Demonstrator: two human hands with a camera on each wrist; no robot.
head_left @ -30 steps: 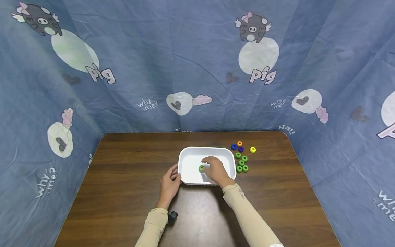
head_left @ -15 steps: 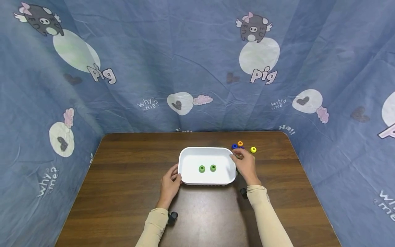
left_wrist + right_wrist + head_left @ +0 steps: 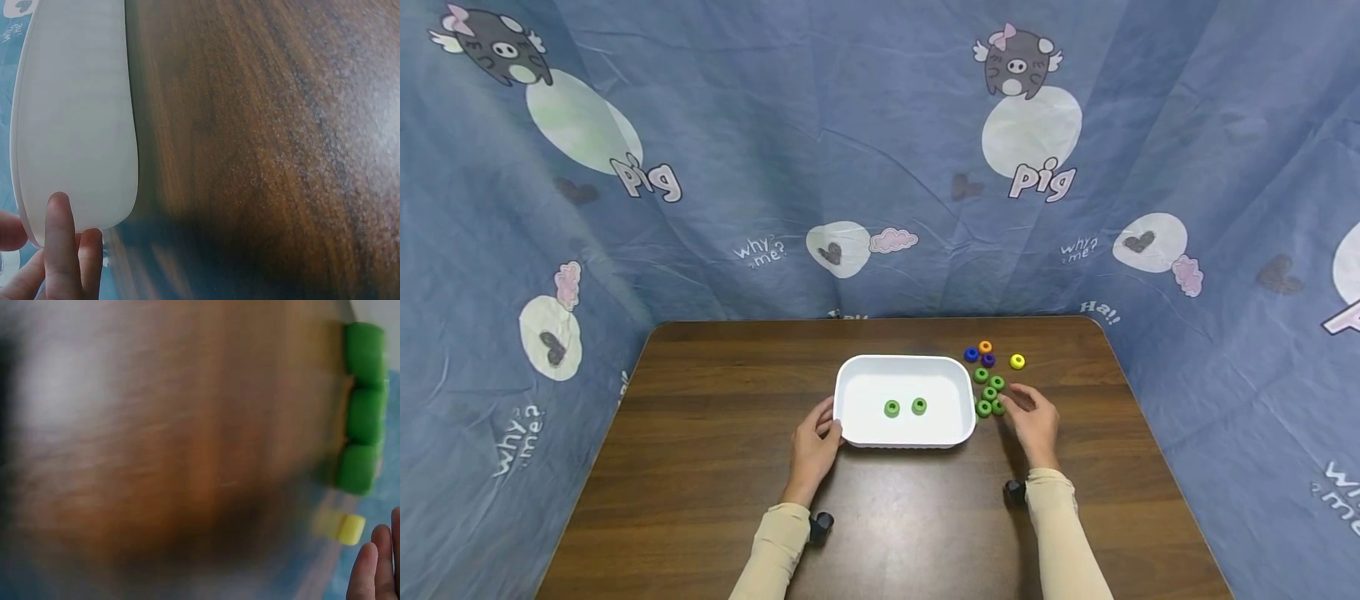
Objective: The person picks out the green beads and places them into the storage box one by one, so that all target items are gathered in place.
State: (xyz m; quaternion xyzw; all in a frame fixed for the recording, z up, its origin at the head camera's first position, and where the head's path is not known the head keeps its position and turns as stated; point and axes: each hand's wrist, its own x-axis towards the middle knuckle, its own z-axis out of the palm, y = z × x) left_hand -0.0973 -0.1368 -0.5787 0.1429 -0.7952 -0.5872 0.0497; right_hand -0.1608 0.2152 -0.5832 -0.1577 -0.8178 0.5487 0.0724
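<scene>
A white tray (image 3: 904,435) stands on the table, with two green ring-shaped beads, a left one (image 3: 892,413) and a right one (image 3: 919,412), on its floor. My left hand (image 3: 814,446) holds the tray's left end near the front corner; in the left wrist view its fingers (image 3: 61,250) lie against the outer wall. Beyond the tray's right end, my right hand (image 3: 1033,425) is beside a cluster of green beads (image 3: 981,376). Its thumb and fingers are apart around the nearest bead, partly covering it; contact is unclear. The right wrist view shows loosely extended fingers (image 3: 362,575).
Behind the green cluster lie a blue bead (image 3: 972,355), an orange bead (image 3: 986,347) and a purple bead (image 3: 988,361). A yellow bead (image 3: 1017,362) sits apart to their right. The brown wooden table (image 3: 715,400) backs onto a blue printed curtain (image 3: 737,167).
My right hand has left the tray's interior, passed over the far end of the green cluster, and come nearer on its right side. A second green bead shows in the tray. The left hand stays put.
</scene>
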